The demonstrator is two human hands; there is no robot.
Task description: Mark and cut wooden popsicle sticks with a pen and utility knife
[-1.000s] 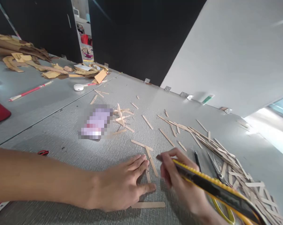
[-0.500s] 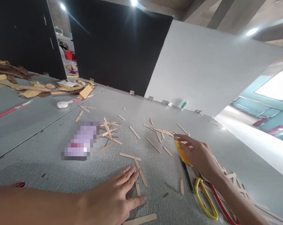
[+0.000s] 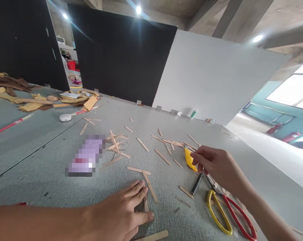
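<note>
My left hand [image 3: 125,211] lies palm down on the grey table, fingers stretched out, the fingertips over a wooden craft stick [image 3: 146,204]. Two more craft sticks meet at an angle just beyond it, one crosswise [image 3: 138,170] and one slanting [image 3: 150,187]. My right hand [image 3: 214,167] is above the table with its fingers pinched together. A slim black rod [image 3: 197,183] runs down from its fingertips, with a short wooden piece [image 3: 186,192] at its lower end. Beside the fingers lies a yellow object [image 3: 190,160], partly hidden. Scissors [image 3: 220,214] with yellow and red handles lie below my right wrist.
Loose craft sticks [image 3: 174,142] are scattered across the table [image 3: 166,180]. A blurred purple object [image 3: 87,155] lies left of centre, and a white earbud case [image 3: 65,117] farther back. Brown and yellow scraps [image 3: 31,100] pile up at the far left. Black and white panels [image 3: 116,57] stand behind.
My right hand has lifted and its fingers have closed. The black rod and the short wooden piece near it have turned. My left hand stays in place.
</note>
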